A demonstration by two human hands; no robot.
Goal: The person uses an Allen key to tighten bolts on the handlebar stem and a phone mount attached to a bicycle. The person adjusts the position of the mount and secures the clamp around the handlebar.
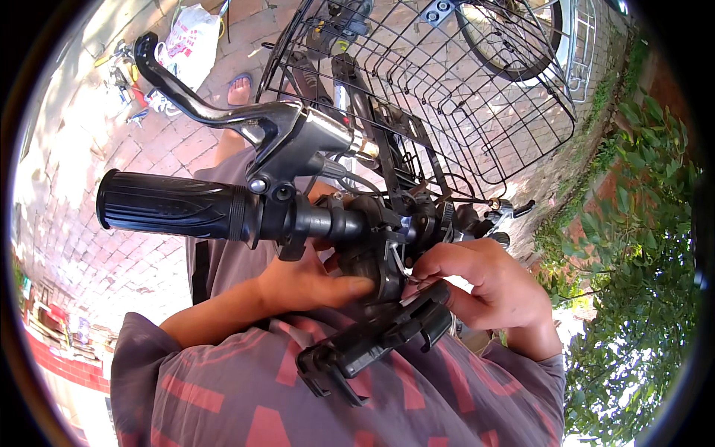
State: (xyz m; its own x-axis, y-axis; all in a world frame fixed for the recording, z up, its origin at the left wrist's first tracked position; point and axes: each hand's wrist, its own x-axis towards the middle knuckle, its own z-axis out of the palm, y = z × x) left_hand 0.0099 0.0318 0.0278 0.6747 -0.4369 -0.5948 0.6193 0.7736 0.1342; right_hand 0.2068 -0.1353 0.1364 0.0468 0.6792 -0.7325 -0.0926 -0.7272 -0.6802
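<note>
Across my view runs a bicycle handlebar (335, 223) with a black rubber grip (171, 203) and a silver-and-black brake lever (216, 112). My left hand (305, 279) is closed round a black housing (376, 272) below the bar, its thumb pressed on it. My right hand (477, 283) is closed at that housing's right side, fingertips beside a short pale strip or wire (401, 264); what they pinch I cannot make out. A black plastic bracket (372, 339) hangs just below both hands, in front of my grey-and-pink shirt.
A black wire basket (484, 127) and a wheel (521, 67) lie beyond the bar. A white bag (190, 48) and scattered tools (130, 89) are on the brick paving (149, 268). A foot in a sandal (238, 89) shows there. Leafy plants (625, 283) border the right.
</note>
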